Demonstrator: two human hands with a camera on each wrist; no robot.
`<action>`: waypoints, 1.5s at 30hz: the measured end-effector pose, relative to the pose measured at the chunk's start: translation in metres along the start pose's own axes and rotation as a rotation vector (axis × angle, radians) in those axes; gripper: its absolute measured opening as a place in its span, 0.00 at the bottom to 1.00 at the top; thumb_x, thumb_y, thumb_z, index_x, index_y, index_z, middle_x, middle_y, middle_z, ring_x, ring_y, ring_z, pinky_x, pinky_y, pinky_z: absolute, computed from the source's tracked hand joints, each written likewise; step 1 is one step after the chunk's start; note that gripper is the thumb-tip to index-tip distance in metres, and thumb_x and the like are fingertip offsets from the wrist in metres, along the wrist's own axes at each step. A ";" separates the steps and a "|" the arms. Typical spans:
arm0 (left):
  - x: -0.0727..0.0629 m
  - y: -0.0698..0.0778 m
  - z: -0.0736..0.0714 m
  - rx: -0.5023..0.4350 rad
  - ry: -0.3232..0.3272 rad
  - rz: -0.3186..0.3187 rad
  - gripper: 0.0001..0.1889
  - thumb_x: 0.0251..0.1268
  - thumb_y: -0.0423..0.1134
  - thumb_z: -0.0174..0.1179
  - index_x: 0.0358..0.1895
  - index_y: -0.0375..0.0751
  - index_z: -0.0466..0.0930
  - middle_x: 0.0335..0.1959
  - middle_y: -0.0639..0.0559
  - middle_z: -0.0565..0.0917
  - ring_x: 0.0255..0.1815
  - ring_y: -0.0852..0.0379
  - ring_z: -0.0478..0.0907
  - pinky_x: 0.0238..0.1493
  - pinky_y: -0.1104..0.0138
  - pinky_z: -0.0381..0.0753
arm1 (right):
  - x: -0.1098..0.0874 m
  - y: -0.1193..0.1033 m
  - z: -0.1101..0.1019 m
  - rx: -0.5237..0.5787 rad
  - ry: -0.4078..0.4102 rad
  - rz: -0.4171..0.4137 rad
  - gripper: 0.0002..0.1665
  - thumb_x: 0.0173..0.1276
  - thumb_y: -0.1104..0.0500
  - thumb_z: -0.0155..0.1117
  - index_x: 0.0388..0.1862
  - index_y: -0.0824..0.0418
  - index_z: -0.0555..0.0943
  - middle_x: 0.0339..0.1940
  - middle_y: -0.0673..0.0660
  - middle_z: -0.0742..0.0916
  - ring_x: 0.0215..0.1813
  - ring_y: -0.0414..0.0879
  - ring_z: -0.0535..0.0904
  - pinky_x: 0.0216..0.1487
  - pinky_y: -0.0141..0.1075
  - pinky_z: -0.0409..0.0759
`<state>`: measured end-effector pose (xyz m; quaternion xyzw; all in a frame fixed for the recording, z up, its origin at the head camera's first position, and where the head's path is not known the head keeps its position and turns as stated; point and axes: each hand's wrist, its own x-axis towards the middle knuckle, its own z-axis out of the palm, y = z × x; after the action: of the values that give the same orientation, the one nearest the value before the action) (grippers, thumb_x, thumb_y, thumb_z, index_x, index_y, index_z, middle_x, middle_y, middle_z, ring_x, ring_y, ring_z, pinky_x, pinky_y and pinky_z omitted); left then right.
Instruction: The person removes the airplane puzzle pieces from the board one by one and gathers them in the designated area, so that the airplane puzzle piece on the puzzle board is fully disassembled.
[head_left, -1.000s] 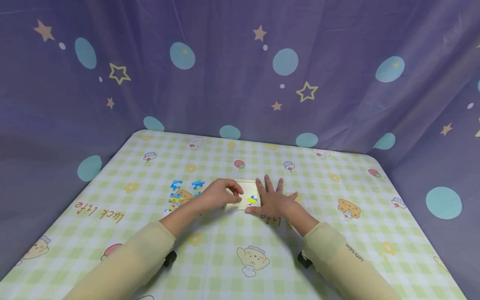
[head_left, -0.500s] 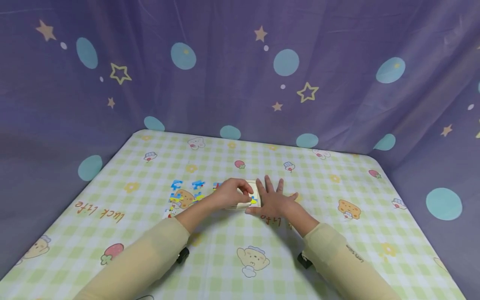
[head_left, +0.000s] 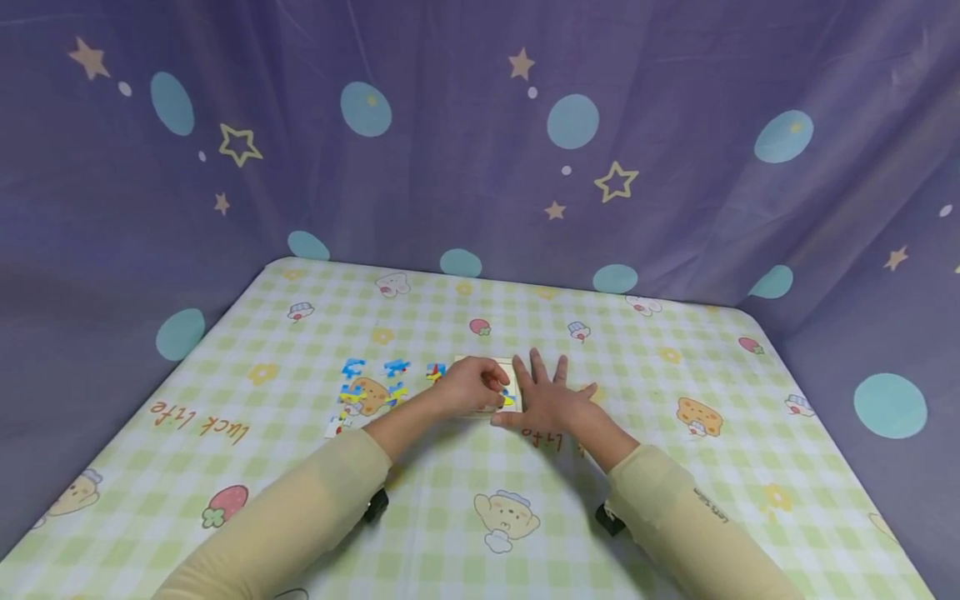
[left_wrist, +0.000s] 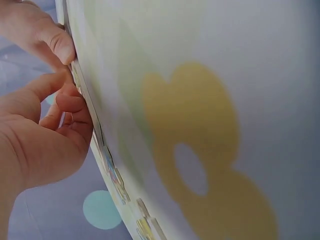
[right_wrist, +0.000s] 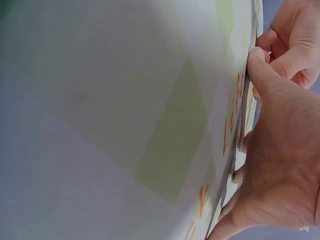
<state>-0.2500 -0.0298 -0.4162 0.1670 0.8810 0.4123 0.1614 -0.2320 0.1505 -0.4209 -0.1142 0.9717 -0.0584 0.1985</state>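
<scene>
A small pale wooden puzzle tray lies mid-table, partly covered by both hands. In its lower right part sits a blue and yellow puzzle piece. My left hand reaches in over the tray from the left, thumb and curled fingers pinching at this piece and hiding part of it. In the left wrist view, the left hand's fingers bend down at the tray's edge. With fingers spread, my right hand rests along the tray's right side, its thumb at the near right corner.
Several loose puzzle pieces lie left of the tray, among them a blue one, a blue one with red and a mostly white one. A checked cloth covers the table; a purple curtain hangs behind.
My left hand has moved right across the tray to the blue and yellow piece, uncovering a loose piece to its left. The right hand has stayed put.
</scene>
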 end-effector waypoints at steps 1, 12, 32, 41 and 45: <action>0.000 0.000 0.000 0.005 0.002 -0.010 0.12 0.57 0.30 0.72 0.45 0.39 0.85 0.34 0.54 0.82 0.37 0.58 0.77 0.42 0.66 0.77 | 0.000 0.000 -0.001 0.000 -0.001 0.000 0.67 0.59 0.15 0.49 0.85 0.45 0.35 0.84 0.58 0.36 0.78 0.74 0.30 0.54 0.86 0.46; 0.001 -0.001 0.002 0.055 -0.004 -0.019 0.15 0.54 0.32 0.75 0.47 0.39 0.88 0.36 0.54 0.83 0.37 0.59 0.76 0.44 0.66 0.78 | -0.001 0.001 -0.001 0.013 0.001 0.004 0.67 0.59 0.16 0.50 0.84 0.45 0.34 0.83 0.58 0.35 0.78 0.74 0.29 0.54 0.86 0.45; -0.001 -0.001 0.005 -0.048 0.007 -0.015 0.13 0.53 0.25 0.73 0.40 0.43 0.83 0.33 0.52 0.83 0.32 0.58 0.78 0.33 0.68 0.77 | -0.002 0.000 0.000 0.006 -0.002 -0.001 0.67 0.60 0.16 0.50 0.85 0.45 0.35 0.83 0.59 0.36 0.78 0.74 0.30 0.54 0.86 0.46; -0.003 -0.003 0.005 -0.158 -0.017 0.010 0.08 0.63 0.25 0.67 0.42 0.37 0.82 0.28 0.47 0.83 0.16 0.58 0.72 0.20 0.71 0.72 | -0.001 0.000 0.000 0.001 0.002 0.000 0.67 0.59 0.15 0.50 0.85 0.44 0.35 0.83 0.58 0.36 0.78 0.74 0.30 0.54 0.86 0.47; -0.003 -0.003 0.005 -0.156 -0.012 0.019 0.07 0.65 0.26 0.65 0.43 0.37 0.82 0.28 0.48 0.83 0.15 0.58 0.71 0.19 0.70 0.72 | 0.000 0.000 0.000 0.006 0.003 -0.003 0.67 0.59 0.15 0.49 0.85 0.44 0.36 0.83 0.58 0.36 0.78 0.74 0.30 0.54 0.86 0.46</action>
<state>-0.2454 -0.0294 -0.4212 0.1647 0.8436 0.4802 0.1752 -0.2314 0.1503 -0.4210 -0.1148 0.9717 -0.0620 0.1971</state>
